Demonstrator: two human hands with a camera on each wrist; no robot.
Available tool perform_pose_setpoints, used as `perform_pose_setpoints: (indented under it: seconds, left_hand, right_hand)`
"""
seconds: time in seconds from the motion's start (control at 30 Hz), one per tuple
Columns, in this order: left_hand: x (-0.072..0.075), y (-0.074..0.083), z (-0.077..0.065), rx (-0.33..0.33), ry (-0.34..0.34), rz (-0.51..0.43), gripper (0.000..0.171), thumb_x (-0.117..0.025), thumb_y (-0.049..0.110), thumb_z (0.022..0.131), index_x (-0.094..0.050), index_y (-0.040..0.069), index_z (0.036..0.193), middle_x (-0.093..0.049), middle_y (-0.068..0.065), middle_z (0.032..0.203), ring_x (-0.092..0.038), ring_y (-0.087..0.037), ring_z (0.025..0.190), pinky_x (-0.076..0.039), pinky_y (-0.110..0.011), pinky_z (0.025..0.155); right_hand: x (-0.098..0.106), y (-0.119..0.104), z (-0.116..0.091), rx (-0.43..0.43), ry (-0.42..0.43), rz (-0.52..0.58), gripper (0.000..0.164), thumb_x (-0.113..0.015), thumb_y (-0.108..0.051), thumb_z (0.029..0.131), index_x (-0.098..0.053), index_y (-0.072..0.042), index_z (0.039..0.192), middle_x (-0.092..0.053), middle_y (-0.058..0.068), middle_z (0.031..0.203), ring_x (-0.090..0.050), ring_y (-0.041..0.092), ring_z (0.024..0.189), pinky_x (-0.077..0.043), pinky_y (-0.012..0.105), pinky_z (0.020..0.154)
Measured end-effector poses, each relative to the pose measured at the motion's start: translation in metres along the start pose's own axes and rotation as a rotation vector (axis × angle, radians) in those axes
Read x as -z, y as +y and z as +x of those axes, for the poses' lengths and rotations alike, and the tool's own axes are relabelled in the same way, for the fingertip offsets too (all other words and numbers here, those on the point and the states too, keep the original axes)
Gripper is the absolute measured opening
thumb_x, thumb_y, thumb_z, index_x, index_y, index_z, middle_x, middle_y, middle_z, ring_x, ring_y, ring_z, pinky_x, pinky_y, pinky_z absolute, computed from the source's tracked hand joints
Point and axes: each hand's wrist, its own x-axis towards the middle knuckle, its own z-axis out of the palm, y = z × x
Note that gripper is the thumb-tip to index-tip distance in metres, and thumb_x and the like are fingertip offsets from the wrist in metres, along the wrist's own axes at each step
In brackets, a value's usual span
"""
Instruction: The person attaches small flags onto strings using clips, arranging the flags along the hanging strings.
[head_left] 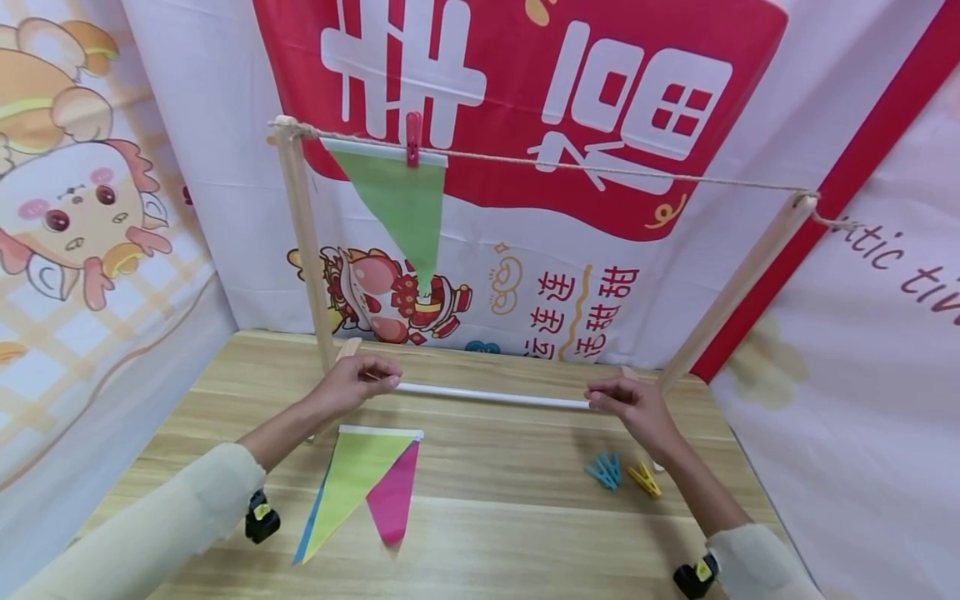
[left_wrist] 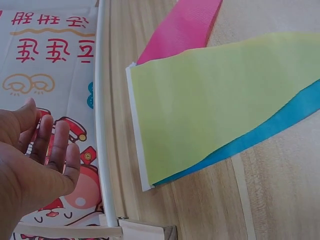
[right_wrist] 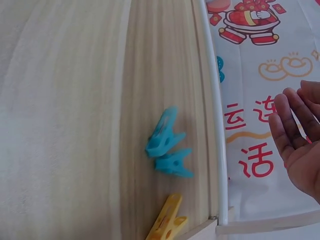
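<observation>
In the head view, my left hand (head_left: 369, 377) and right hand (head_left: 628, 402) hover at the two ends of a white rod (head_left: 495, 396), overlapping it. The wrist views show the left fingers (left_wrist: 59, 142) loosely bent and the right fingers (right_wrist: 292, 117) relaxed, both apart from the rod with nothing between them. That rod joins the feet of a wooden stand. A green pennant (head_left: 412, 208) hangs from the stand's rope (head_left: 600, 168), held by a red clothespin (head_left: 413, 140) near the left post (head_left: 300, 225).
Below my left hand lie a yellow-green pennant (head_left: 360, 475), a pink pennant (head_left: 393, 500) and a blue pennant (left_wrist: 280, 130), overlapping. Blue clothespins (head_left: 604, 471) and a yellow clothespin (head_left: 644, 480) lie near my right forearm. The right post (head_left: 738, 287) leans outward; printed cloth (head_left: 480, 217) hangs behind.
</observation>
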Motion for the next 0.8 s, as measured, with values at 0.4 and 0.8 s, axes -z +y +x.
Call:
perform_pose_setpoints:
  seconds: [0.4, 0.8]
  left_hand:
    - [0.0, -0.011, -0.002, -0.016, -0.012, 0.039, 0.027, -0.075, 0.018, 0.111, -0.077, -0.002, 0.129, -0.078, -0.017, 0.121, -0.069, -0.018, 0.105, -0.065, -0.039, 0.096]
    - [-0.003, -0.026, -0.007, 0.025, -0.007, 0.057, 0.025, -0.078, 0.019, 0.109, -0.078, 0.0, 0.126, -0.079, -0.013, 0.115, -0.069, -0.02, 0.102, -0.061, -0.035, 0.093]
  right_hand:
    - [0.009, 0.014, -0.017, -0.034, 0.0, -0.076, 0.033, -0.073, -0.014, 0.111, -0.075, 0.008, 0.134, -0.082, 0.028, 0.124, -0.079, 0.006, 0.099, -0.065, 0.021, 0.091]
    - [0.005, 0.031, -0.028, -0.112, 0.052, -0.108, 0.03, -0.076, -0.016, 0.109, -0.078, 0.003, 0.132, -0.082, 0.027, 0.124, -0.078, 0.002, 0.098, -0.062, 0.016, 0.091]
